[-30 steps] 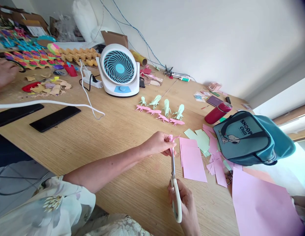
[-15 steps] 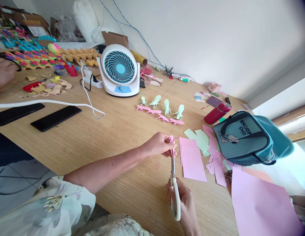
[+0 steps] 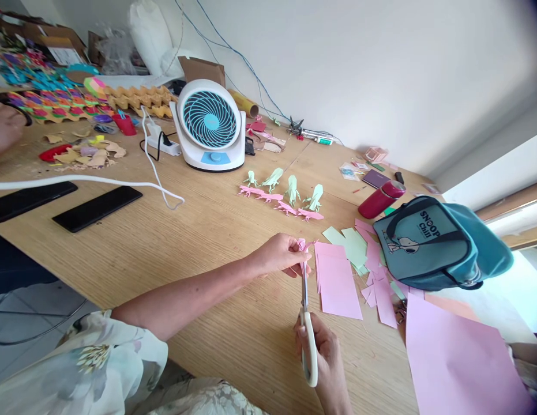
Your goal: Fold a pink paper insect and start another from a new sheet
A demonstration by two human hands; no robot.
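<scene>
My left hand (image 3: pixel 280 253) pinches a small folded pink paper piece (image 3: pixel 303 244) just above the wooden table (image 3: pixel 199 242). My right hand (image 3: pixel 327 357) grips white-handled scissors (image 3: pixel 308 323), whose blades point up and meet the pink piece at my left fingertips. A stack of pink paper sheets (image 3: pixel 337 279) lies just right of the blades. Further back stand two rows of folded paper figures, green ones (image 3: pixel 289 187) and pink ones (image 3: pixel 281 204).
A white and blue desk fan (image 3: pixel 210 125) stands at the back, with a power strip (image 3: pixel 162 140) and white cable. Two black phones (image 3: pixel 97 207) lie left. A teal bag (image 3: pixel 441 242), red bottle (image 3: pixel 383 199) and large pink sheet (image 3: pixel 462 363) sit right. Another person's hand (image 3: pixel 4 129) is far left.
The scissors and my right hand have shifted slightly up toward the pink piece. My left hand has stayed where it was.
</scene>
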